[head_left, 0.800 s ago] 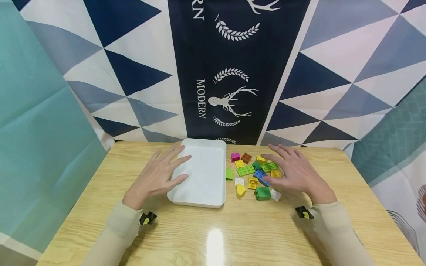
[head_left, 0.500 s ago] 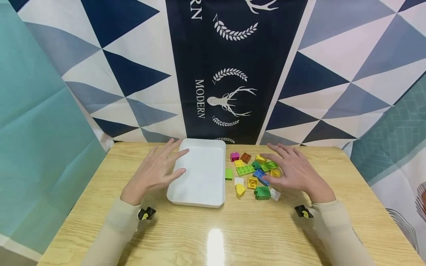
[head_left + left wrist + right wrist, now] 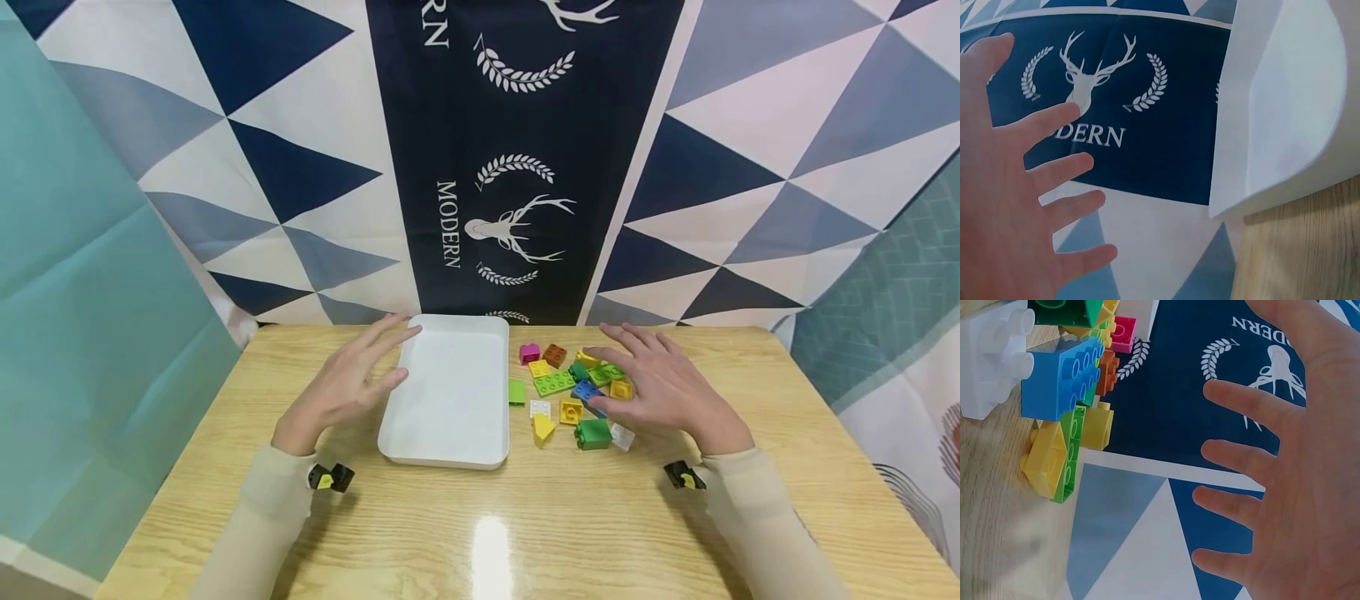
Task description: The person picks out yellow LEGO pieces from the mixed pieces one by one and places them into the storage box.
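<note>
My left hand (image 3: pixel 341 383) hovers at the left side of a white tray (image 3: pixel 450 400), fingers spread and holding nothing. In the left wrist view, the tray's wall (image 3: pixel 1232 112) stands apart from the fingertips. My right hand (image 3: pixel 663 387) hangs over the right side of a loose group of toy building bricks, its fingers spread too. Near its thumb lie a blue brick (image 3: pixel 586 392) and a green brick (image 3: pixel 593 434). The right wrist view has the blue brick (image 3: pixel 1060 381), a white brick (image 3: pixel 991 359) and a yellow brick (image 3: pixel 1047 459) left of the fingers, untouched.
A light green brick (image 3: pixel 517 392) sits close to the tray's right wall. Magenta (image 3: pixel 529 354) and brown (image 3: pixel 555 355) bricks lie toward the back of the wooden table (image 3: pixel 420 533). A patterned cloth (image 3: pixel 315 167) hangs behind the table's back edge.
My left hand has drawn back a little to the left, so less of it overlaps the tray. The right hand and the bricks stay about where they were; the head view shifts slightly.
</note>
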Tool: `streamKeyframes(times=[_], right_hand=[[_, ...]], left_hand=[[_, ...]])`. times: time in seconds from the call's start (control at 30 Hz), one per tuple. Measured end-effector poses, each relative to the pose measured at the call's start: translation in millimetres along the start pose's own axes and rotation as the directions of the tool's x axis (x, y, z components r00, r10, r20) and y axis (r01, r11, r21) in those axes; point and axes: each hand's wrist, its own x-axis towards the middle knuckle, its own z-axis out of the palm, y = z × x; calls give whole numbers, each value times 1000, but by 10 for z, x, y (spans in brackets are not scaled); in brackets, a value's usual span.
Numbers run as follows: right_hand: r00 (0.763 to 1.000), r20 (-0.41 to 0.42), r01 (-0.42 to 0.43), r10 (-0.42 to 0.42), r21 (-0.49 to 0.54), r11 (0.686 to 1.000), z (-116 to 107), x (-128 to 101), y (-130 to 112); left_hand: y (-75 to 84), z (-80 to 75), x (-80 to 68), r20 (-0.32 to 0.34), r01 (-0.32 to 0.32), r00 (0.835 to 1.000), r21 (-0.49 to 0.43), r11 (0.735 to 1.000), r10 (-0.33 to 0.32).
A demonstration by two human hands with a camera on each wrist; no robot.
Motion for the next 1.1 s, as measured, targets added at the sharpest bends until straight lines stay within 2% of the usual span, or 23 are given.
streamKeyframes(times=[0.2, 0.37, 0.57, 0.8, 0.87, 1.1], right_hand=[[1000, 3, -1, 1, -1, 1000, -11, 2, -11], [1000, 11, -9, 9, 5, 1000, -13, 6, -16], [1000, 19, -15, 14, 7, 1000, -13, 11, -23], [1000, 25, -19, 19, 12, 1000, -9, 15, -31], [1000, 25, -18, 18, 14, 1000, -6, 18, -32], [1000, 16, 0, 0, 9, 1000, 0, 14, -28]], left_hand=[[-159, 22, -9, -49, 26, 998, -129, 991, -33], [-288, 58, 18, -78, 57, 994, -229, 972, -77], [-343, 69, 31, -105, 109, 984, -278, 954, -143], [-368, 94, 13, -142, 98, 978, -332, 938, -152], [-385, 109, 4, -140, 93, 978, -377, 922, -155], [-435, 155, -5, -66, 138, 976, -543, 828, -206]])
